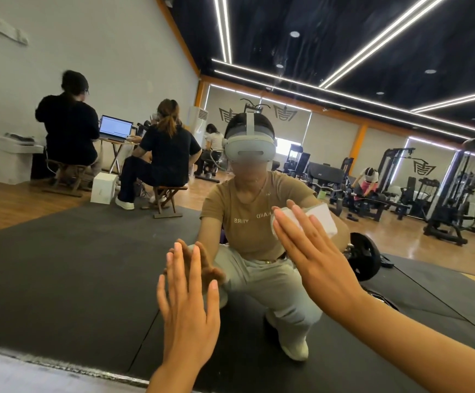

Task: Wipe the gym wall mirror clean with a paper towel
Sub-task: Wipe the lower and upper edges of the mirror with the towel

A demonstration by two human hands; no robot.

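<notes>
The wall mirror (94,265) fills the view and reflects the gym and me crouching in front of it. My right hand (312,256) lies flat against the glass at centre right, pressing a white paper towel (322,218) onto it; the towel sticks out past my fingertips. My left hand (188,302) is at lower centre, fingers spread, palm flat on the mirror and touching its own reflection, with nothing in it. Faint streaks show on the glass near the top.
The mirror's bottom edge (60,364) runs along the lower left above a pale sill. Reflected behind me are black floor mats, a barbell plate (366,256), weight machines at right, and people seated at a small table with a laptop at left.
</notes>
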